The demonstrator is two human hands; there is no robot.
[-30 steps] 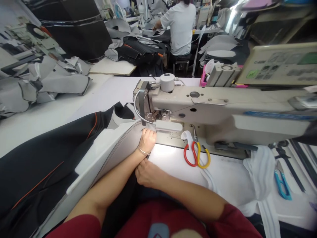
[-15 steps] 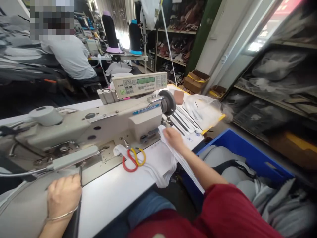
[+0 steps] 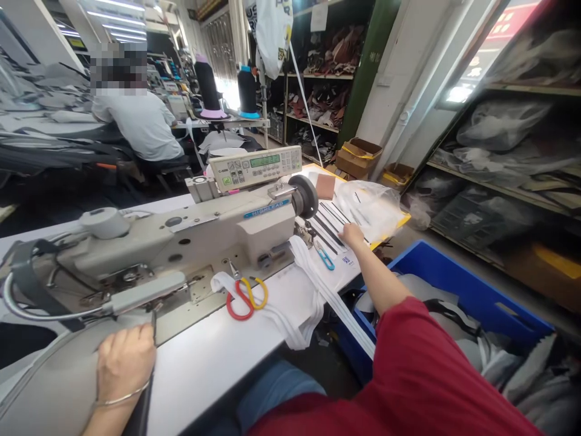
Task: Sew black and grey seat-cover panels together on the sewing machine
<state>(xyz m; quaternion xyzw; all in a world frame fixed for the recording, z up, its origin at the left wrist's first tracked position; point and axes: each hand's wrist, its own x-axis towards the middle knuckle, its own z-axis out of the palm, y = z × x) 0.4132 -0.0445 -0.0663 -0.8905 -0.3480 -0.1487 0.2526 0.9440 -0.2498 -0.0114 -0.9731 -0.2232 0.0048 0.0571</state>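
Note:
My left hand (image 3: 124, 362) rests on grey fabric (image 3: 49, 387) in front of the needle end of the beige sewing machine (image 3: 190, 236), fingers curled down onto the cloth. My right hand (image 3: 351, 233) is stretched out far to the right, past the machine's handwheel (image 3: 305, 197), and touches the dark strips (image 3: 333, 221) lying on the table beside a clear plastic bag (image 3: 374, 209). Its fingers are mostly hidden behind the knuckles. Small blue thread snips (image 3: 325, 257) lie just left of that hand.
Red-and-yellow scissors (image 3: 242, 295) lie on white tape (image 3: 290, 303) on the machine bed. A blue crate (image 3: 458, 297) with grey pieces stands at the right. A control panel (image 3: 256, 166) sits on the machine. Another person in a white shirt (image 3: 138, 124) works behind; shelves line the right.
The view has swung from the needle area to the right. My right hand left the fabric and white tape and reached further right to the strips near the plastic bag. My left hand stays on the grey fabric.

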